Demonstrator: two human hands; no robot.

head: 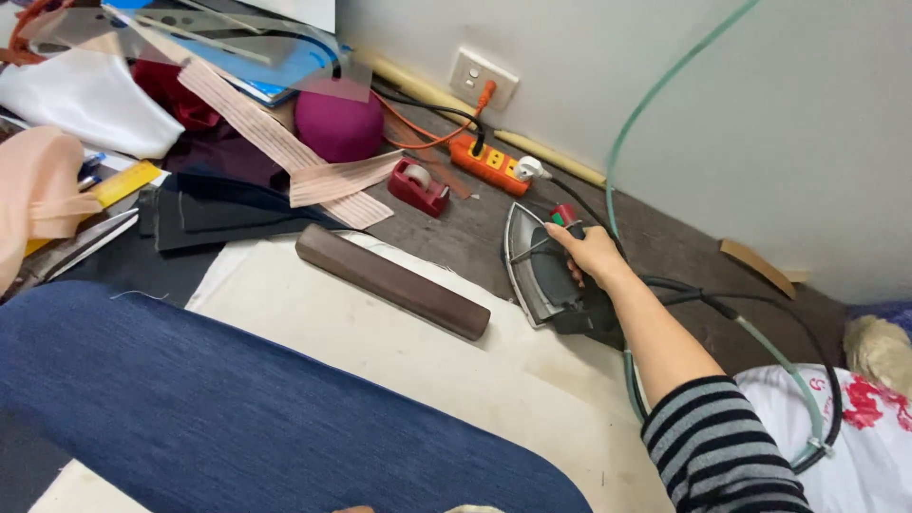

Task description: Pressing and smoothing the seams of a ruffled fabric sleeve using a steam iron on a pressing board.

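Observation:
My right hand (591, 251) grips the black handle of a steam iron (532, 271) that stands tilted on its side on the grey table, soleplate facing left. The iron's black cord and a green hose (655, 95) trail off to the right. Just left of the iron lies a long dark brown wooden block (391, 280) on a cream pressing cloth (380, 351). A dark blue padded board (237, 408) fills the near left. My left hand is out of sight.
An orange power strip (489, 164) and a wall socket (483, 78) sit by the wall. A red tape dispenser (418, 185), a magenta pincushion (337, 123), pink striped strips (275, 133), dark fabric pieces, rulers and white cloth crowd the far left.

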